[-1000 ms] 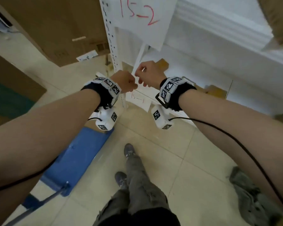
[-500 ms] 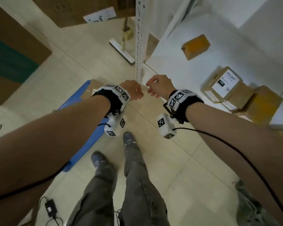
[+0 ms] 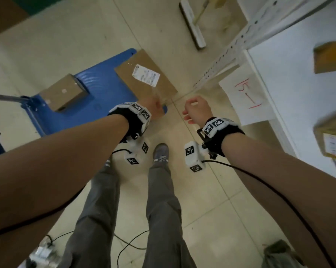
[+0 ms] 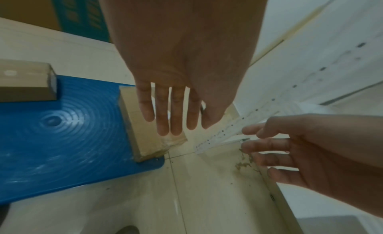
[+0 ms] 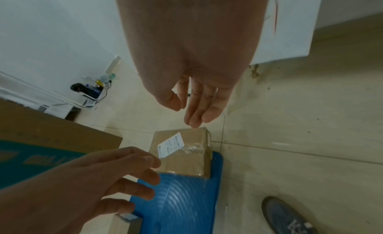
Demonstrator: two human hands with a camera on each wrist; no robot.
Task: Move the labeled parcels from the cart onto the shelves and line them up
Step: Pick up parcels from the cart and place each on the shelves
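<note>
A blue cart [image 3: 97, 88] stands on the floor ahead and to the left. On its near right corner lies a flat brown parcel [image 3: 145, 78] with a white label. A smaller brown parcel [image 3: 63, 92] sits further left on the cart. My left hand [image 3: 155, 107] hovers above the flat parcel's near edge with straight fingers [image 4: 170, 116], holding nothing. My right hand [image 3: 197, 110] hangs beside it over the floor, fingers [image 5: 196, 109] extended, also holding nothing. Several parcels [image 3: 331, 144] lie on the white shelf [image 3: 291, 78] at the right.
A paper sign [image 3: 244, 95] with red writing hangs from the shelf's edge. A perforated white upright [image 3: 227, 49] rises at the shelf's corner. A floor squeegee [image 3: 192, 26] lies beyond it. My feet [image 3: 160, 153] stand just behind the cart. Cables [image 3: 128, 246] trail on the floor.
My view has swung down from the shelf to the cart. Both hands have dropped toward the flat parcel and their fingers have straightened from a curl.
</note>
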